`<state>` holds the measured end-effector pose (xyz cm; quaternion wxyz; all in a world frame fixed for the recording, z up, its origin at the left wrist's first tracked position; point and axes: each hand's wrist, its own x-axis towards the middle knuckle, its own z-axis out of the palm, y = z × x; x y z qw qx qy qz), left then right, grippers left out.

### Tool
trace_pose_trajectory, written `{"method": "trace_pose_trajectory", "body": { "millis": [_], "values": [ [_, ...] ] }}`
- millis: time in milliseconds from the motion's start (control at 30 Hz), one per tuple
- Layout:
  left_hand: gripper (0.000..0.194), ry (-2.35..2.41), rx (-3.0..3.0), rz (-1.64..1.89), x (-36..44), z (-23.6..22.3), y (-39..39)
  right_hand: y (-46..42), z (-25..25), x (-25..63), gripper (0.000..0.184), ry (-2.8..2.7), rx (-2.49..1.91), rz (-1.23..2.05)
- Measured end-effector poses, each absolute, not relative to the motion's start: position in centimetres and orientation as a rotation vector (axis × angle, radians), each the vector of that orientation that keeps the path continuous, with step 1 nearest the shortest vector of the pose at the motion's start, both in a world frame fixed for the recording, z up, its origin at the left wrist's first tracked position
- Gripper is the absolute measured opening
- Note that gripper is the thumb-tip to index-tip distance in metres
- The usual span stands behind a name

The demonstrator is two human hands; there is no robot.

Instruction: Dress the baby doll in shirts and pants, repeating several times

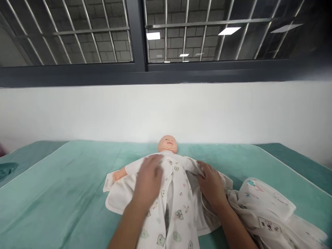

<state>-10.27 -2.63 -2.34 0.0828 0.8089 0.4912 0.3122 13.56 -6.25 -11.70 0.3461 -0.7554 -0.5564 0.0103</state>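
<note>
A light-green, pale-edged cloth sheet [77, 193] carries a pink plastic baby doll [167, 146], its head beyond the left hand [151, 176] and right hand [212, 185], a white animal-print fabric garment [180, 200] over its body, and, beside the right hand's outer side, a rumpled white printed-fabric pile [269, 211]

Matt cloth down here, glossy metal up there.
White printed cloth garment [178, 211], smooth pink plastic-looking doll [167, 144], slim silver bars [186, 24].

White garment [181, 207] with small animal prints, on green cloth [77, 180].
The garment carries green and grey figures and pink spots; the doll [168, 145] is pinkish. The folded clothes [259, 204] are white, with teal and pink prints. The cloth is plain with whitish edge, the wall [166, 110] white, the window frame [77, 76] dark grey.
</note>
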Motion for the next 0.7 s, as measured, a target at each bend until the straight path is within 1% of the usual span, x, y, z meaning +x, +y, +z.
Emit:
{"method": "trace_pose_trajectory", "body": {
  "millis": [67,133,200,267,367,533,700],
  "values": [
    [0.037,1.164,2.592,0.767,-7.4,-1.6,-3.8,-6.1,-12.0,14.4,0.049,-1.411,-1.91,0.061],
    [0.029,1.036,2.793,0.541,-4.7,-1.1,-4.2,-6.0,-12.3,15.1,0.047,-1.374,-1.881,0.067],
    [0.026,1.015,2.946,0.306,-2.2,-0.9,-3.8,-5.9,-12.3,15.3,0.045,-1.338,-1.876,0.065],
    [0.027,1.021,3.025,0.091,0.0,-1.0,-2.8,-5.9,-12.2,15.4,0.044,-1.308,-1.879,0.08],
    [0.029,1.085,3.038,-0.105,2.5,-1.7,-1.3,-5.8,-12.1,15.4,0.044,-1.284,-1.909,0.106],
    [0.026,1.165,3.018,-0.153,3.9,-2.5,-0.1,-5.6,-12.1,16.0,0.046,-1.271,-1.889,0.136],
    [0.028,1.146,3.063,-0.084,1.5,-0.7,0.4,-6.5,-11.1,16.2,0.044,-1.086,-1.836,0.225]
  ]
}}
